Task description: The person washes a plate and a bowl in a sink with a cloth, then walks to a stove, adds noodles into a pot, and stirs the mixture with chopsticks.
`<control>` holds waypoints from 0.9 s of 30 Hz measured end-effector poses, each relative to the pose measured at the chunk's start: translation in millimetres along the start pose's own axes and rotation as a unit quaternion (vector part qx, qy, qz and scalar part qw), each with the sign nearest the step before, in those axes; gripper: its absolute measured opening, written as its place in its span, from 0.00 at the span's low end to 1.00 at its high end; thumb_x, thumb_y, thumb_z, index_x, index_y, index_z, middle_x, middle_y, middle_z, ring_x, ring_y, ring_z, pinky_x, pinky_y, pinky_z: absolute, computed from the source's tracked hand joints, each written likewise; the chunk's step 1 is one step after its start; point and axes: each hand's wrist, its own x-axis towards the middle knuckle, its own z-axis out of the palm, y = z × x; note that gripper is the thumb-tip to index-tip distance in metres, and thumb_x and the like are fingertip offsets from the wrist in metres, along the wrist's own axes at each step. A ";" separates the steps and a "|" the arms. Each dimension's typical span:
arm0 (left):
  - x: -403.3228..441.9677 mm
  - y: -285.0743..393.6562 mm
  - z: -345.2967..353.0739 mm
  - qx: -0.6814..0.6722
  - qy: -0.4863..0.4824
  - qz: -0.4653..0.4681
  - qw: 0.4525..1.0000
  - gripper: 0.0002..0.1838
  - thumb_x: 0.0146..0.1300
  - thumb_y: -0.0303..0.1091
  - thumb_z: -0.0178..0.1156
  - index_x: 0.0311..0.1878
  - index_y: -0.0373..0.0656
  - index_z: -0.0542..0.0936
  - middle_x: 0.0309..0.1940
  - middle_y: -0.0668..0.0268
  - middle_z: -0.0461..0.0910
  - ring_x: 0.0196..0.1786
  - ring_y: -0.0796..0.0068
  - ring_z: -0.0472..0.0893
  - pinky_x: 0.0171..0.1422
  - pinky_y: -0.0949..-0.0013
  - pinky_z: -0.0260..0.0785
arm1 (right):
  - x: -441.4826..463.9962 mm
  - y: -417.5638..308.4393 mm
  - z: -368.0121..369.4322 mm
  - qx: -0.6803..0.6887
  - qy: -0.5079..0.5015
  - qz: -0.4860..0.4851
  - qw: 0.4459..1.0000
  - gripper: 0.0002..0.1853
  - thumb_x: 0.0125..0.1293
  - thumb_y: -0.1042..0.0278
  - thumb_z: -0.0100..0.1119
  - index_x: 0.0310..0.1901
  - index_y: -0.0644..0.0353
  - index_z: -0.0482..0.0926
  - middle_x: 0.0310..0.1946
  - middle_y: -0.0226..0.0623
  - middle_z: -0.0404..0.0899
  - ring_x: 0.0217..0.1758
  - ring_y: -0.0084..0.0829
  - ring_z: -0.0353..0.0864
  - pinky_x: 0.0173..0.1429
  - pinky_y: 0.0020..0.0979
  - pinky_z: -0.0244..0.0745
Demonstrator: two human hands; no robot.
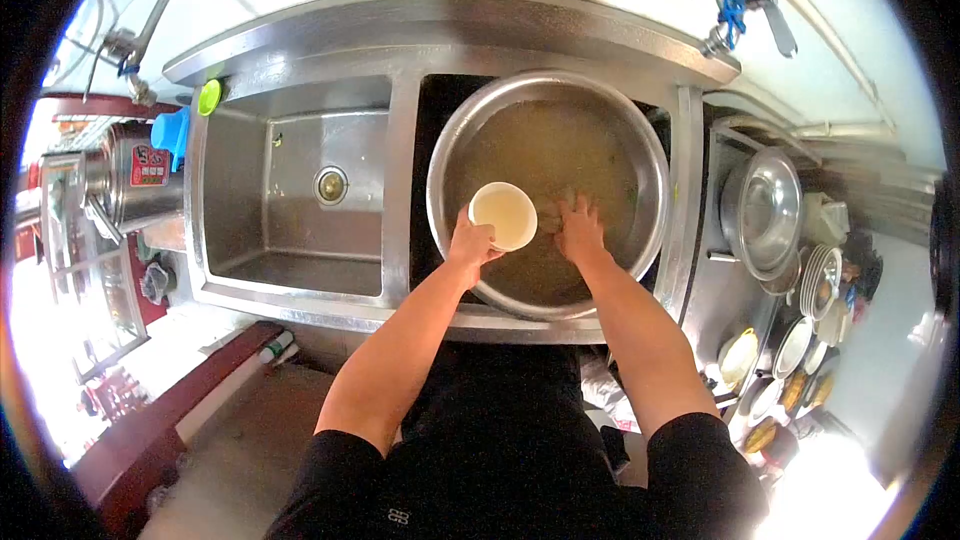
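Note:
A large round metal basin (648, 165) of murky, brownish water sits over the right-hand sink bay. My left hand (472, 245) grips a white bowl (503, 217) by its left side, above the near left part of the basin. The bowl's inside looks pale cream; whether that is liquid or its own surface I cannot tell. To the right of the bowl, my right hand (580, 230) dips its fingers into the water, stretched and somewhat apart. Anything beneath those fingertips is hidden by the cloudy water.
Left of the basin is a steel sink (300, 250) with a drain (330, 185). A green item (209, 97) lies on its rim, near a blue item (172, 132). Taps (745, 15) reach over the back edge. Metal bowls (765, 205) and stacked plates (820, 280) stand at right.

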 end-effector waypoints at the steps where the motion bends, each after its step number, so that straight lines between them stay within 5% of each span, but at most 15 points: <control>1: 5.6 -5.5 -0.7 0.004 0.008 -0.015 1.000 0.37 0.55 0.22 0.49 0.72 0.50 0.56 0.59 0.60 0.69 0.56 0.64 0.76 0.52 0.59 0.76 | 13.6 6.3 17.2 0.007 -0.003 0.005 1.000 0.30 0.62 0.58 0.61 0.65 0.56 0.69 0.60 0.53 0.72 0.66 0.43 0.71 0.65 0.45 0.70; 3: 17.5 -15.7 -3.3 0.016 0.015 -0.029 0.999 0.38 0.55 0.23 0.50 0.73 0.51 0.55 0.59 0.60 0.70 0.55 0.64 0.77 0.51 0.59 0.76 | 41.6 18.7 52.4 0.238 -0.094 0.128 0.958 0.25 0.61 0.65 0.59 0.61 0.59 0.73 0.50 0.53 0.78 0.58 0.43 0.78 0.60 0.41 0.74; 4: 23.9 -21.8 -5.8 0.030 0.015 -0.026 0.999 0.39 0.56 0.23 0.50 0.73 0.51 0.55 0.59 0.60 0.70 0.55 0.64 0.77 0.51 0.60 0.76 | 33.5 20.2 32.0 0.243 -0.093 0.133 0.956 0.25 0.61 0.65 0.59 0.61 0.59 0.73 0.50 0.53 0.78 0.58 0.43 0.78 0.60 0.41 0.74; 5: 26.7 -24.8 -6.5 0.042 0.016 -0.022 0.999 0.39 0.56 0.23 0.50 0.74 0.51 0.54 0.58 0.60 0.71 0.54 0.65 0.77 0.51 0.60 0.76 | 17.5 17.5 -17.3 0.477 -0.119 0.181 0.852 0.24 0.60 0.67 0.57 0.59 0.61 0.75 0.46 0.52 0.79 0.54 0.41 0.80 0.56 0.38 0.75; 6: 26.0 -20.4 -2.0 0.046 0.014 -0.020 0.999 0.39 0.56 0.23 0.50 0.74 0.51 0.54 0.58 0.60 0.71 0.54 0.65 0.77 0.51 0.60 0.76 | 7.9 13.0 -52.3 0.678 -0.134 0.215 0.690 0.22 0.59 0.70 0.56 0.57 0.63 0.76 0.41 0.51 0.81 0.50 0.40 0.82 0.53 0.36 0.76; 7: 20.1 -14.5 4.3 0.052 0.036 -0.029 0.998 0.39 0.56 0.23 0.50 0.73 0.51 0.55 0.58 0.60 0.71 0.54 0.65 0.77 0.51 0.60 0.76 | 0.6 8.6 -62.7 0.680 -0.133 0.216 0.688 0.22 0.59 0.70 0.56 0.57 0.63 0.76 0.41 0.51 0.81 0.50 0.40 0.82 0.53 0.36 0.76; 9: 14.5 -14.5 9.6 0.064 0.056 -0.040 0.996 0.38 0.56 0.23 0.50 0.73 0.51 0.56 0.57 0.60 0.72 0.53 0.65 0.78 0.52 0.60 0.76 | -18.1 -4.0 -70.4 0.604 -0.030 0.039 0.795 0.24 0.56 0.72 0.54 0.57 0.65 0.75 0.41 0.49 0.78 0.46 0.37 0.81 0.47 0.33 0.75; 11: 18.5 -17.6 21.5 0.081 0.004 -0.014 0.997 0.36 0.57 0.22 0.51 0.71 0.50 0.57 0.56 0.60 0.72 0.51 0.65 0.79 0.51 0.61 0.77 | -18.5 -26.0 -58.7 0.520 0.132 -0.167 0.827 0.22 0.54 0.71 0.57 0.53 0.64 0.77 0.42 0.48 0.78 0.47 0.41 0.80 0.49 0.37 0.74; 14: 3.6 -1.8 30.9 0.103 -0.005 -0.034 0.994 0.35 0.58 0.22 0.52 0.70 0.49 0.58 0.56 0.59 0.73 0.51 0.65 0.80 0.50 0.62 0.78 | -1.1 -35.8 -45.8 0.410 0.160 -0.243 0.864 0.20 0.53 0.70 0.60 0.49 0.62 0.78 0.44 0.49 0.77 0.50 0.47 0.78 0.54 0.42 0.72; 18: 9.2 4.5 29.4 0.084 -0.016 0.004 0.996 0.35 0.58 0.21 0.49 0.71 0.49 0.57 0.55 0.58 0.73 0.50 0.64 0.80 0.49 0.63 0.78 | 6.1 -33.9 -45.9 0.312 0.155 -0.268 0.898 0.17 0.54 0.64 0.62 0.46 0.61 0.78 0.43 0.49 0.78 0.55 0.51 0.74 0.59 0.46 0.69; 20: 13.3 8.2 29.9 0.068 0.022 -0.002 0.997 0.26 0.64 0.23 0.44 0.66 0.48 0.63 0.54 0.56 0.74 0.48 0.62 0.81 0.45 0.61 0.81 | 1.3 -31.6 -73.5 0.176 -0.009 -0.232 0.957 0.18 0.56 0.57 0.62 0.44 0.61 0.78 0.42 0.48 0.79 0.52 0.51 0.76 0.56 0.46 0.71; 23: 38.2 3.0 9.2 0.076 -0.029 -0.057 0.995 0.30 0.61 0.29 0.48 0.69 0.44 0.62 0.52 0.56 0.76 0.50 0.60 0.81 0.50 0.53 0.78 | -2.3 -32.9 -95.5 0.182 -0.160 -0.259 0.935 0.21 0.58 0.53 0.61 0.45 0.61 0.78 0.43 0.48 0.81 0.48 0.52 0.79 0.53 0.47 0.73; 27: 46.0 11.0 -10.0 0.008 -0.166 -0.127 0.978 0.22 0.67 0.43 0.47 0.62 0.49 0.72 0.55 0.55 0.77 0.53 0.61 0.81 0.46 0.53 0.78 | -12.0 -33.1 -134.5 0.276 -0.099 -0.290 0.911 0.24 0.60 0.52 0.61 0.50 0.62 0.77 0.45 0.50 0.82 0.46 0.50 0.82 0.52 0.46 0.74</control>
